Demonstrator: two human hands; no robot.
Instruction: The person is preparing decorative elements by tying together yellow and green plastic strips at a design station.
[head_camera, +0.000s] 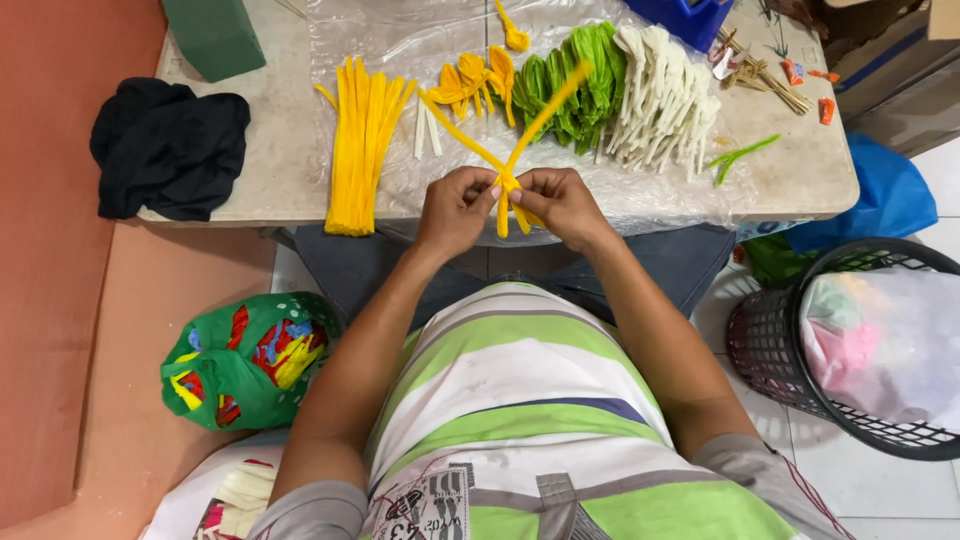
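My left hand (455, 208) and my right hand (562, 204) pinch together a crossed bundle of yellow pipe cleaners (512, 150) at the table's near edge. The strands fan out upward to the left and right from the pinch point, with short ends hanging below my fingers. A stack of straight yellow pipe cleaners (362, 140) lies on clear plastic sheeting (400, 50) to the left. Behind my hands lie small folded yellow pieces (475, 80), a pile of green folded pieces (575, 85) and a pile of white folded pieces (665, 95).
A black cloth (165, 145) lies on the beige table's (270, 150) left end beside a green block (212, 35). A blue bin (685, 15) and wooden sticks (765, 80) sit far right. On the floor are a green bag (245, 360) and a black basket (860, 350).
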